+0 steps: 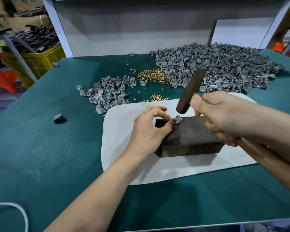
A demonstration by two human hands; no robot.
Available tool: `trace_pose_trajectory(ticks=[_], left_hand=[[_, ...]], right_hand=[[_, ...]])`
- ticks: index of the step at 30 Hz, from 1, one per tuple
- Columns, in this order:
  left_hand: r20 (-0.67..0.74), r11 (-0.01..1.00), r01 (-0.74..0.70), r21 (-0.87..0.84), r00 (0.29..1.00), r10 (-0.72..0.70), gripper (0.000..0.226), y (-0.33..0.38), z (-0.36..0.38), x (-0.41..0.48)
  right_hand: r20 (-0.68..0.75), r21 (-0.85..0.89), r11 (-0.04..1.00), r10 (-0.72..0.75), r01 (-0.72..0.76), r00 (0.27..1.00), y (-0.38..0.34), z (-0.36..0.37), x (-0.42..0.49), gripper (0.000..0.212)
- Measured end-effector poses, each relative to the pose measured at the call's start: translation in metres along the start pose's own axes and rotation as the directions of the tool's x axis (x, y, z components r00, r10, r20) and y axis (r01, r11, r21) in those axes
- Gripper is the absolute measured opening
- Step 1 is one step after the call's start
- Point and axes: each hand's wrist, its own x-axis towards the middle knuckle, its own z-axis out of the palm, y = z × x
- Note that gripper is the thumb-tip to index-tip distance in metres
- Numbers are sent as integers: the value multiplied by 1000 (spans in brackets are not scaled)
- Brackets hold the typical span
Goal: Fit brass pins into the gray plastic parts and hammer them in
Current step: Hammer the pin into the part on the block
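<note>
From the head view, your left hand (151, 129) pinches the gray part (177, 121), brass pin (175, 117) up, at the dark block's (194, 136) far-left corner. Your right hand (224, 114) grips the hammer (190, 91) just above. Strike square and light, fingertips clear.

Both bare forearms reach in from the tabletop's near edge. The left hand (149, 131), knuckles up, pinches a gray part (177, 119) between thumb and forefinger. The right hand (223, 114) is curled round the handle of a hammer (190, 91), raised above the left fingertips.
</note>
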Motion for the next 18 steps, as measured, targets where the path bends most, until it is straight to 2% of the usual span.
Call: trace_pose_trajectory(ticks=[8,13,15,18], left_hand=[[-7,1000,15,-26,1000,-15,13,1,1,-1],[-5,999,-22,-28,1000,22,15,0,0,-2],[-19,999,-38,2,999,38,17,1,0,-1],[-15,1000,-22,-11,1000,22,17,2,0,-2]], right_hand=[[-2,124,992,4,-4,1000,-1,-3,-6,33],[7,48,998,34,-34,999,0,6,0,34],[-37,57,998,-16,18,999,2,5,2,35],[-54,-50,999,-4,2,999,3,9,4,39]])
